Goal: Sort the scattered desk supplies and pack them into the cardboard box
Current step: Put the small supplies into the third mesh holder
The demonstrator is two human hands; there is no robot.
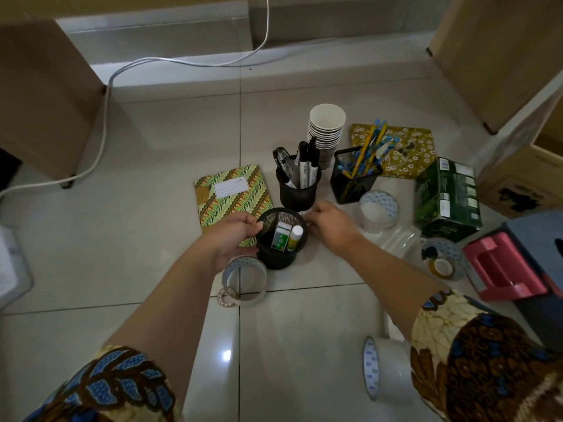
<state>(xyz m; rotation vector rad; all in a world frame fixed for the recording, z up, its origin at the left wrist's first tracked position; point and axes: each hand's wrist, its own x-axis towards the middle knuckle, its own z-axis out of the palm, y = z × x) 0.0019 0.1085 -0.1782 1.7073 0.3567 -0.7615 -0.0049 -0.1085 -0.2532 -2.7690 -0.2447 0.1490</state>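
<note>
Two batik-patterned sleeves [115, 388] frame the bottom of the view. Beside the right one a wide tape roll [390, 370] stands on edge on the tiled floor [152, 239]. Further out, the left hand [234, 236] grips the near mesh cup [275, 257], its thumb hooked over the rim and its fingers wrapped round the side. Upright inside this cup are a small green-and-white box [281, 237] and a white-capped glue stick [295, 236]. The right hand [329, 226] is at the cup's far right rim with its fingers curled; I cannot tell whether they pinch anything. Just beside the left wrist sits a clear tape ring [243, 278], with a small tape roll [227, 296] leaning against it. A green patterned notebook [233, 196] lies flat beyond the left hand, partly under it. Behind the near cup, a round mesh holder [298, 190] holds black markers [307, 166], and a square mesh holder [355, 178] beside it holds yellow and blue pencils [370, 147]. A stack of paper cups [326, 129] stands behind these, its top cup showing a white inside. To the right are another tape ring [377, 211] and a green carton [447, 199]. A cardboard box [518, 184] with a black print stands at the right edge, well apart from the hands.
</note>
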